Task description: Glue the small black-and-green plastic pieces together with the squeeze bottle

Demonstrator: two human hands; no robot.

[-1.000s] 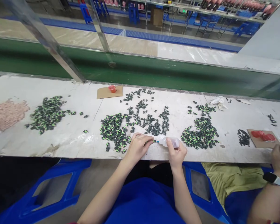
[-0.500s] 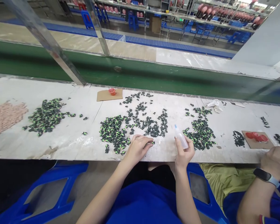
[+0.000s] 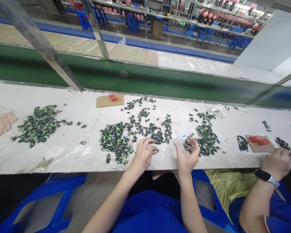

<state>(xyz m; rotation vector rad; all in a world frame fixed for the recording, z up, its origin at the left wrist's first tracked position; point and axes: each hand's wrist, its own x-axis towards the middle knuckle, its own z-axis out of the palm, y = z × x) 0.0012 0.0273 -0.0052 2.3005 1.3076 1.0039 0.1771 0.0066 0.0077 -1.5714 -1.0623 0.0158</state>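
On the white tabletop [image 3: 70,152], the left hand [image 3: 143,154] pinches 1 small green-and-black piece [image 3: 156,150] between thumb and fingertips, beside a heap of like pieces [image 3: 115,140]. The right hand [image 3: 187,155] lies palm-up and loosely open, fingers curled, with a clear glue bottle [image 3: 180,139] just above it, its blue tip showing. At the far right, a co-worker's hand [image 3: 277,161] wears a watch.

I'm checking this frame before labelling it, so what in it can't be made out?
- Small part under the left hand: mostly covered by the fingertips, head view; its shape is unclear.
- Squeeze bottle by the right hand: pale and blurred against the table; whether the hand grips it is unclear.
- Green-black pieces: too small to tell their form.
- Co-worker's hand: what it holds runs off the right edge.
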